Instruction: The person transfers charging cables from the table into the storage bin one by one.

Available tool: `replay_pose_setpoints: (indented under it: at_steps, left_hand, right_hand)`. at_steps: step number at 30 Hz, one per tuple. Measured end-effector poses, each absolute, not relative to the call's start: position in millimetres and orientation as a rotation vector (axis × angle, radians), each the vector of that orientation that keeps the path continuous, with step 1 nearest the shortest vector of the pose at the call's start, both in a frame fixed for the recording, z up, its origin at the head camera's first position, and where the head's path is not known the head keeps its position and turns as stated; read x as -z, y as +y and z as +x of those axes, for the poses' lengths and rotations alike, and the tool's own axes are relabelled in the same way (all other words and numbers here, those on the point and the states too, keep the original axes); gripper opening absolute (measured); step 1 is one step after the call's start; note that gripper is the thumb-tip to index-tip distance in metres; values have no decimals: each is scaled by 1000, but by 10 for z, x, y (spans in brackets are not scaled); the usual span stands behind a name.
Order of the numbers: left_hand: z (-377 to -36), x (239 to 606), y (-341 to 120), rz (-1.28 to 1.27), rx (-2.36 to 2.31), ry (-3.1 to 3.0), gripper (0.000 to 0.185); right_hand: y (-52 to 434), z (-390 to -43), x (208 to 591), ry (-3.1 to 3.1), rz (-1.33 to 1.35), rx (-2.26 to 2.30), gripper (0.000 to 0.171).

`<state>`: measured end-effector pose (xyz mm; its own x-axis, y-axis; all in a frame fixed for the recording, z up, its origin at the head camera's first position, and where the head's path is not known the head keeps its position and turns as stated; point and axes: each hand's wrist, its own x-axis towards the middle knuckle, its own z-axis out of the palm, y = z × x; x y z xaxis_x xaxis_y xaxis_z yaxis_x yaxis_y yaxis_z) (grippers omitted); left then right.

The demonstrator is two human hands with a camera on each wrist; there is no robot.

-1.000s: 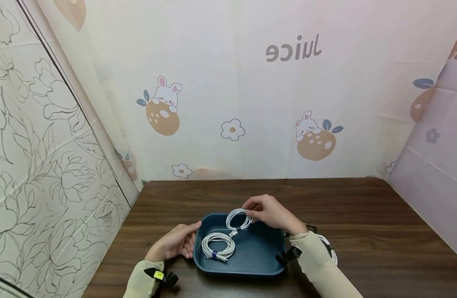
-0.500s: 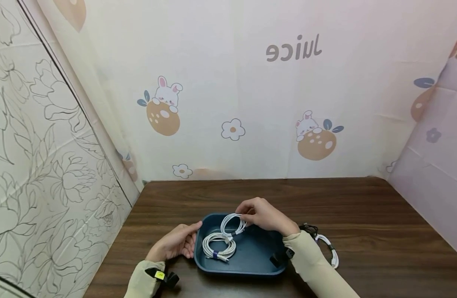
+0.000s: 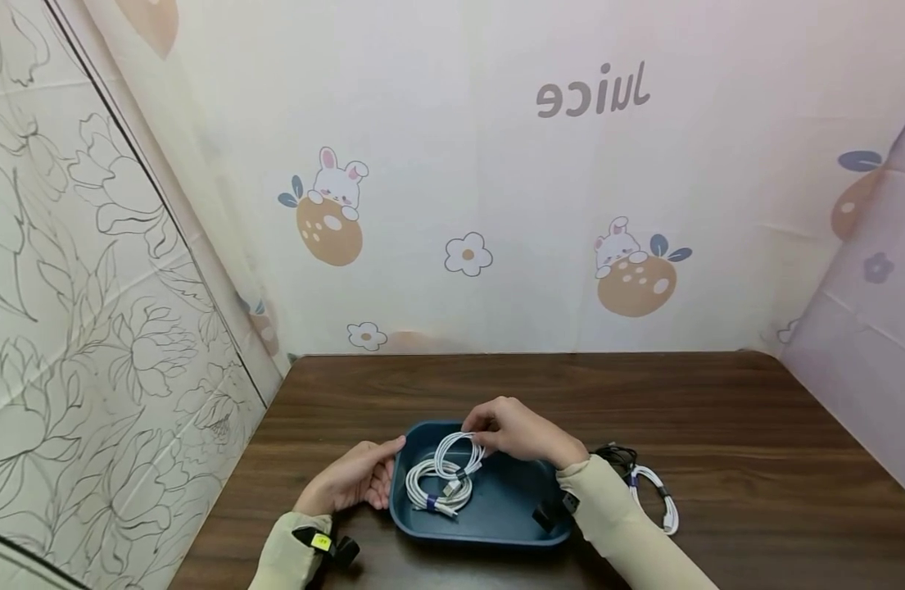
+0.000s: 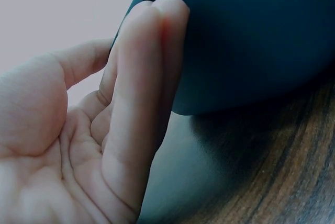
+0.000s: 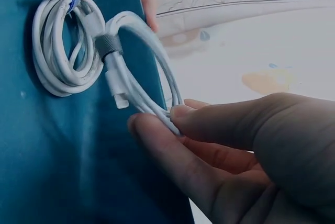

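Tray (image 3: 511, 492), dark blue with rounded corners, sits on a wood-grain table (image 3: 747, 459). The left hand (image 3: 355, 479) holds the tray's left rim, thumb at the edge. The right hand (image 3: 522, 430) pinches a coiled white USB cable (image 5: 159, 51) over the tray's left part, partly covering a thicker white coil (image 5: 46, 64) inside; whether they touch is unclear. Right of the tray, a black cable (image 3: 620, 456), hard to make out, and another white cable (image 3: 647, 474) lie partly behind the right sleeve (image 3: 629, 524).
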<state>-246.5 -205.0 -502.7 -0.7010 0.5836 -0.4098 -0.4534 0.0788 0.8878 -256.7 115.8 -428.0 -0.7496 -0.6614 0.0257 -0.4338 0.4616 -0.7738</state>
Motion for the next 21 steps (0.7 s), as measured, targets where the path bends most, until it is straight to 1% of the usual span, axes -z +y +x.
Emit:
replay_pose_setpoints:
  at_steps: [8,21]
  left_hand:
    - [-2468,5030,-2067,131,-1724,1596,60]
    - [-2458,5016,-2046,115,-1728,1608,59]
  right_hand:
    - [1109,-2563,4274,2384,-983,1089,16]
    - [1042,-2493,4306,2289,-951,1002,14]
